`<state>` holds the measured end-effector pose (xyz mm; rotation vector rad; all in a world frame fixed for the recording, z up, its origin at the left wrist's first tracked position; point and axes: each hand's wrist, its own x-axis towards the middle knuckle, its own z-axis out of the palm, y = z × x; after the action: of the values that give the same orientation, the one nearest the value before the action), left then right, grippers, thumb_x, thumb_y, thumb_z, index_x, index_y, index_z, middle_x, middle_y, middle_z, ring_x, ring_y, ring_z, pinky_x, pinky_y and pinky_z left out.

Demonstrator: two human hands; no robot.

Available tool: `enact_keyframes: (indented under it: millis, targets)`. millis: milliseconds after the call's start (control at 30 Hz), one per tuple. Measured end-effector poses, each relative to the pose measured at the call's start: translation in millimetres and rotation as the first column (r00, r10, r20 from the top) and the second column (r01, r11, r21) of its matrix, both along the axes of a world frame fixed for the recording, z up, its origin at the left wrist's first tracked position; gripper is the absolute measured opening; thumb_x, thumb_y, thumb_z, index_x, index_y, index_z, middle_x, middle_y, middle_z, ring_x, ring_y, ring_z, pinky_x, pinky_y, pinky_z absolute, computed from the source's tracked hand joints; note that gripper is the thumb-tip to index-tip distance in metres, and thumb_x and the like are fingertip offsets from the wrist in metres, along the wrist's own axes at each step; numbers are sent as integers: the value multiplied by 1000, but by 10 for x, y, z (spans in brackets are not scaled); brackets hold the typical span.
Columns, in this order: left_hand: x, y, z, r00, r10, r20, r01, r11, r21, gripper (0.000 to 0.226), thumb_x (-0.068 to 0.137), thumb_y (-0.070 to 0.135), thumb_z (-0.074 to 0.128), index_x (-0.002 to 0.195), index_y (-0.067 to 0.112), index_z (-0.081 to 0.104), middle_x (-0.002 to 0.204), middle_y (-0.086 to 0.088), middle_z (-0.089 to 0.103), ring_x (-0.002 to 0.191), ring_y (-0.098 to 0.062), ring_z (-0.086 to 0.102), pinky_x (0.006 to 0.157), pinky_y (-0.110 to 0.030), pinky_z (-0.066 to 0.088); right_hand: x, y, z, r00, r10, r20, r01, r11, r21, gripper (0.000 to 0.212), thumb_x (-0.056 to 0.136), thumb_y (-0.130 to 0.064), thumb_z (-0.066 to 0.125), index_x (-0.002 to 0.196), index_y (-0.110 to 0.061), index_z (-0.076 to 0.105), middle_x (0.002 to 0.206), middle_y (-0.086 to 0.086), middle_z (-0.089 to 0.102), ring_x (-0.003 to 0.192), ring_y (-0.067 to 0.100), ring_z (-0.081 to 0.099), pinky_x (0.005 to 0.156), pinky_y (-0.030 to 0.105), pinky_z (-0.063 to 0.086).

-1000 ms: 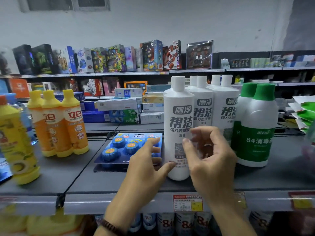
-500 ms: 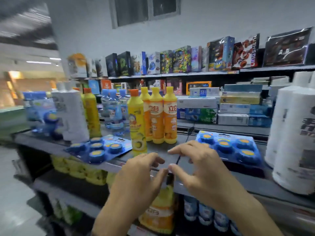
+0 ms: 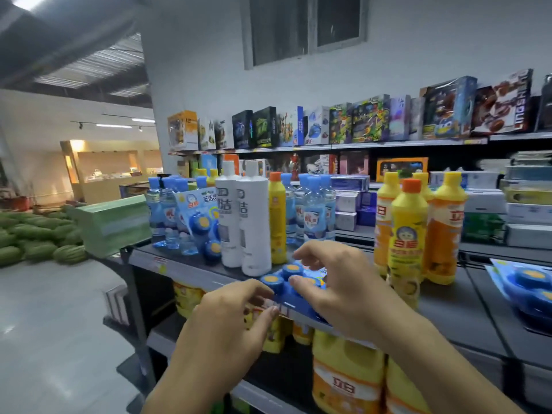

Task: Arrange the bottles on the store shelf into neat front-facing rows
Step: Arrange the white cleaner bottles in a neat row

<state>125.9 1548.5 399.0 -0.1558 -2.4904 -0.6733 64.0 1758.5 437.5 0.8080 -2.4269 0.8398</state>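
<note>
The left hand (image 3: pixel 227 321) and right hand (image 3: pixel 340 282) are held at the front edge of the shelf (image 3: pixel 448 312), fingers loosely curled and nothing gripped, over a blue blister pack (image 3: pixel 291 270). Two white bottles (image 3: pixel 251 225) are stood just behind the pack, and yellow bottles (image 3: pixel 407 234) are seen beyond the right hand, to its right

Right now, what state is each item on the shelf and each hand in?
blister pack, flat at front edge of shelf.
white bottles, upright, side by side.
orange-capped yellow bottle, upright, label forward.
hanging pack, tilted against blue bottles.
left hand, curled at blister pack's edge, grip unclear.
right hand, loosely curled over blister pack.
</note>
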Motion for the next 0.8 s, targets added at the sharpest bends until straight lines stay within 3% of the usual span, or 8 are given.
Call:
enact_keyframes:
  millis: [100, 233, 300, 433, 533, 633, 700, 800]
  targets:
    - [-207, -305, 60, 1000, 13, -7, -13, 1000, 24, 17, 94, 53, 74, 109, 47, 69, 101, 31, 70, 97, 6, 66, 85, -27, 59, -348, -379, 188, 1000, -15, 14, 16, 1000, -8, 39, 95, -46, 73, 129, -27, 65, 114, -10, 66, 106, 8, 62, 92, 30, 55]
    - [-571, -550, 94, 998, 47, -28, -45, 997, 57, 30, 94, 51, 74, 122, 44, 64, 111, 28, 66, 103, 4, 63, 89, -26, 58, -842, -735, 434, 997, -72, -11, 71, 996, -61, 47, 97, -37, 72, 139, -20, 58, 121, 3, 66, 111, 21, 62, 90, 32, 48]
    - [-786, -599, 86, 997, 61, -43, -57, 995, 85, 37, 94, 50, 75, 127, 44, 61, 113, 26, 63, 105, 1, 62, 91, -28, 57, -1094, -852, 521, 995, -97, -22, 95, 992, -78, 52, 98, -34, 71, 143, -19, 52, 131, 9, 61, 121, 28, 59, 96, 37, 49]
    - [-1240, -653, 107, 997, 70, -38, -63, 986, 155, 52, 93, 48, 77, 139, 40, 54, 124, 15, 62, 113, -7, 63, 97, -36, 58, -1482, -1052, 653, 993, -112, 32, 114, 989, -92, 71, 94, -48, 76, 149, -19, 43, 138, 12, 46, 130, 35, 53, 107, 45, 48]
    - [-1563, -697, 133, 995, 65, -71, -50, 978, 204, 66, 94, 50, 76, 152, 35, 47, 137, 11, 59, 121, -11, 62, 101, -39, 57, -1682, -1223, 681, 993, -111, 29, 112, 992, -59, 80, 91, -58, 75, 152, -21, 37, 133, 9, 38, 129, 36, 51, 108, 48, 50]
    - [-1775, -737, 88, 995, 35, -90, -10, 966, 258, 80, 92, 66, 68, 159, 31, 42, 147, 8, 57, 129, -14, 61, 105, -44, 57, -1803, -1339, 609, 996, -91, 17, 92, 993, -68, 80, 88, -62, 75, 150, -28, 37, 124, 6, 35, 123, 34, 51, 106, 51, 52]
    - [-1856, -759, 39, 996, 22, -85, 3, 960, 281, 88, 90, 71, 67, 163, 30, 39, 145, 7, 61, 129, -15, 63, 105, -45, 57, -1851, -1362, 568, 995, -99, -9, 98, 989, -110, 76, 86, -66, 74, 144, -30, 40, 119, 5, 35, 117, 33, 52, 103, 49, 54]
    - [-1929, -770, 2, 995, 15, -95, 15, 951, 309, 84, 92, 56, 77, 162, 28, 41, 133, 11, 65, 119, -10, 67, 100, -35, 59, -1881, -1372, 535, 996, -92, -22, 88, 985, -148, 74, 83, -71, 74, 137, -32, 40, 113, 5, 43, 107, 31, 56, 95, 47, 55]
